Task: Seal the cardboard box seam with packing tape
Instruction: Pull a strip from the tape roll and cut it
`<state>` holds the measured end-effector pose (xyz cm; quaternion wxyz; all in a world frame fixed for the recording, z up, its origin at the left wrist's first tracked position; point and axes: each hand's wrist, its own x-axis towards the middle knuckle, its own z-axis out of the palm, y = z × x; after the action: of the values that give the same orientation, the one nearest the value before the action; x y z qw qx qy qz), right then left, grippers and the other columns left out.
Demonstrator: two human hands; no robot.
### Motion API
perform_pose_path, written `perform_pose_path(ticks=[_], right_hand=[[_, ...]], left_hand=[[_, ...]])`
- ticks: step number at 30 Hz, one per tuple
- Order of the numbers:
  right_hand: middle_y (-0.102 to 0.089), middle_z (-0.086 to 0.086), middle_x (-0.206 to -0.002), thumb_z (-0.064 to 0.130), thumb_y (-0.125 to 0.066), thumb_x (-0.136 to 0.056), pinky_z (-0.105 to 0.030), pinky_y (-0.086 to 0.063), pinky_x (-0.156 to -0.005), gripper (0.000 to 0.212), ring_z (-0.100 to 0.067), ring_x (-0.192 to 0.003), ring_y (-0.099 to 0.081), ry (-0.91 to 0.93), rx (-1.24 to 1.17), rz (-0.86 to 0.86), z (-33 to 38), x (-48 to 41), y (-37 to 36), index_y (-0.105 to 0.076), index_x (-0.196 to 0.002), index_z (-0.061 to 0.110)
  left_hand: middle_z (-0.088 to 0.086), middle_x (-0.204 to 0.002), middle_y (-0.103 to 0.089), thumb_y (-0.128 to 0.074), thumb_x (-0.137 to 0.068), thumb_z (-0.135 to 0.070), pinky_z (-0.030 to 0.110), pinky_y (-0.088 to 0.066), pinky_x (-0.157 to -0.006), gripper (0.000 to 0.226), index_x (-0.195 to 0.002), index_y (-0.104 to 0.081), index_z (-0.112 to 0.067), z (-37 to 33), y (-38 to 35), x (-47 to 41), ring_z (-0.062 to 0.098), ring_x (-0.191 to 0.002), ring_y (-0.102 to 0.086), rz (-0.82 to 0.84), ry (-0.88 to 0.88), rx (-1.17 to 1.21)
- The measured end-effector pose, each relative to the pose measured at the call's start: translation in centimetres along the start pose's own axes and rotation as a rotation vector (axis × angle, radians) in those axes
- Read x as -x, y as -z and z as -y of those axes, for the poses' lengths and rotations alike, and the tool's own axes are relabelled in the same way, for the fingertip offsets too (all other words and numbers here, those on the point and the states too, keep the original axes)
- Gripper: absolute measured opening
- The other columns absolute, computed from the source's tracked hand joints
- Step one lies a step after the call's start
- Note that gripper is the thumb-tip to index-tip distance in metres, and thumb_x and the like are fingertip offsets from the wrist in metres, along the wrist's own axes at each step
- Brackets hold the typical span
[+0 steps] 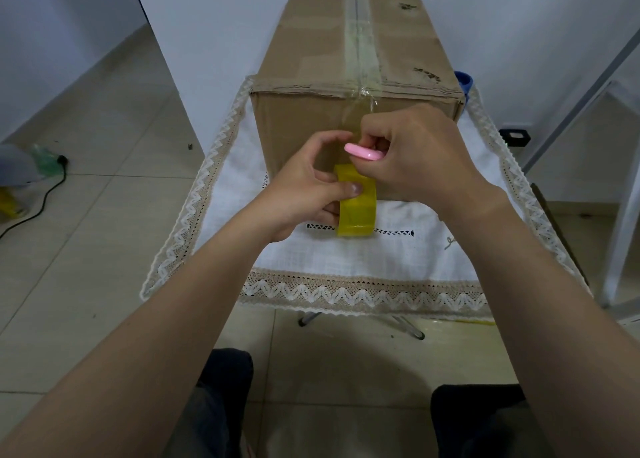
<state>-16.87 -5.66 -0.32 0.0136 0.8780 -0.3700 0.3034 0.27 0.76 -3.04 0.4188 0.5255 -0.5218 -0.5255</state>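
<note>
Hands: 2, namely left hand (301, 194) and right hand (415, 156). Tape roll (358, 211): 1, in left hand. Pink-handled tool (362, 152): 1, in right hand. Cardboard box (311, 42): 1, beyond both. Lace-edged cloth (346, 267): 1, beneath.

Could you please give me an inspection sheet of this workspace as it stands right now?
Surface: white lace-edged cloth over a small table, carrying the cardboard box.
Job's things: clear tape strip runs along the box's top seam and over the near edge; yellowish tape roll is held in front of the front face.
Clutter: blue object behind the box's right corner, mostly hidden.
Grippers: left hand grips the tape roll; right hand holds a pink-handled tool, type unclear, just above the roll.
Cables: black cable on the floor, left.
Surroundings: tiled floor, white walls, white frame at right.
</note>
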Motion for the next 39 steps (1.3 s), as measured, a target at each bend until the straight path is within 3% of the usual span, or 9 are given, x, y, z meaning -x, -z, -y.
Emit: perform_pose_path(ticks=[3, 9, 17, 24, 29, 39], right_hand=[[-0.056, 0.004, -0.060, 0.044, -0.064, -0.085, -0.039, -0.048, -0.053, 0.028, -0.023, -0.061, -0.054, -0.014, 0.014, 0.011, 0.1, 0.0, -0.2, -0.062, -0.074, 0.018], [-0.056, 0.003, -0.060, 0.046, -0.063, -0.084, -0.040, -0.049, -0.053, 0.028, -0.025, -0.062, -0.054, -0.022, 0.013, 0.000, 0.2, -0.2, -0.8, -0.061, -0.074, 0.020], [-0.053, 0.003, -0.061, 0.045, -0.066, -0.084, -0.035, -0.044, -0.054, 0.027, -0.028, -0.064, -0.054, -0.033, 0.035, 0.030, 0.1, -0.4, -1.1, -0.056, -0.071, 0.023], [-0.047, 0.006, -0.060, 0.043, -0.068, -0.085, -0.034, -0.041, -0.056, 0.030, -0.024, -0.065, -0.049, -0.011, 0.049, 0.046, 0.4, -0.5, -0.7, -0.049, -0.069, 0.025], [-0.042, 0.009, -0.057, 0.041, -0.068, -0.085, -0.035, -0.041, -0.055, 0.030, -0.022, -0.064, -0.047, 0.008, 0.048, 0.049, 0.2, -0.5, -0.3, -0.048, -0.068, 0.025], [-0.052, 0.004, -0.064, 0.040, -0.068, -0.086, -0.031, -0.034, -0.058, 0.029, -0.025, -0.067, -0.050, -0.054, 0.077, 0.050, 0.3, -0.5, -0.8, -0.050, -0.070, 0.024]], left_hand=[[0.020, -0.100, -0.079, -0.072, -0.096, -0.002, 0.032, -0.063, -0.058, 0.064, -0.144, -0.045, -0.033, 0.0, 0.0, 0.0, 0.025, -0.075, -0.076, 0.000, 0.005, -0.002], [0.011, -0.090, -0.079, -0.073, -0.096, -0.004, 0.030, -0.062, -0.058, 0.064, -0.142, -0.045, -0.038, 0.2, 0.0, -0.2, 0.018, -0.070, -0.077, -0.001, 0.003, -0.011], [0.028, -0.105, -0.075, -0.072, -0.096, -0.003, 0.032, -0.063, -0.059, 0.058, -0.136, -0.048, -0.036, 0.1, -0.1, -0.1, 0.025, -0.074, -0.077, -0.001, 0.002, -0.013], [0.021, -0.096, -0.079, -0.072, -0.096, -0.002, 0.033, -0.063, -0.058, 0.059, -0.139, -0.047, -0.032, 0.2, 0.0, -0.1, 0.024, -0.072, -0.077, -0.006, 0.000, -0.023], [0.028, -0.104, -0.075, -0.073, -0.095, -0.004, 0.040, -0.065, -0.065, 0.060, -0.139, -0.046, -0.034, 0.2, 0.1, -0.1, 0.033, -0.080, -0.076, -0.007, -0.001, -0.035], [0.037, -0.109, -0.069, -0.073, -0.096, -0.004, 0.040, -0.065, -0.063, 0.057, -0.138, -0.047, -0.033, 0.2, -0.1, -0.2, 0.036, -0.080, -0.073, -0.008, -0.003, -0.040]])
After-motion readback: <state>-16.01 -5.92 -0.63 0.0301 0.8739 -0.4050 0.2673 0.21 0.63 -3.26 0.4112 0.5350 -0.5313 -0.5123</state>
